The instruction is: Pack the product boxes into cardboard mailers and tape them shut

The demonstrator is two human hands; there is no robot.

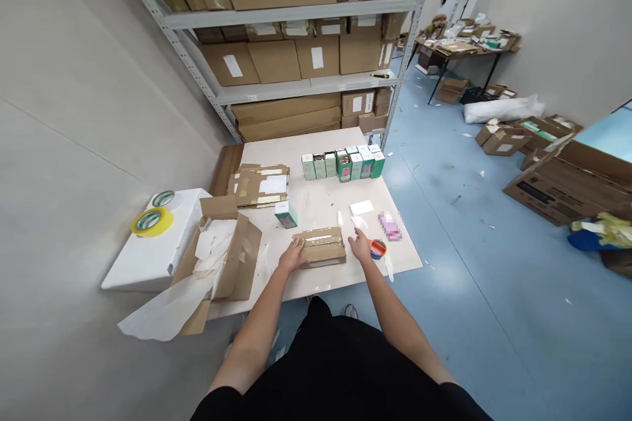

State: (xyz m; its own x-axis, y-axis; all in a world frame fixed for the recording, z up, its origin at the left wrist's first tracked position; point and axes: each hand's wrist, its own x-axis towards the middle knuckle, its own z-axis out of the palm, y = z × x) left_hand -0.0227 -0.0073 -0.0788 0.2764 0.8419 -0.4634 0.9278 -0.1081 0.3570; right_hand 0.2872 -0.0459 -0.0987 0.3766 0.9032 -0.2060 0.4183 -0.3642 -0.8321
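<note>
A small taped cardboard box [322,245] lies near the front edge of the white table [320,204]. My left hand [292,256] rests against the box's left end, fingers curled on it. My right hand [360,245] hovers just right of the box with fingers spread, beside an orange tape dispenser [378,248]. A single green-and-white carton [286,214] stands just behind the box.
A row of green cartons [343,163] stands at the table's back. Flattened cardboard [259,185] lies back left. An open box with white paper [222,256] sits at the left. Tape rolls [152,220] rest on a white stand. Shelving with boxes [291,59] is behind.
</note>
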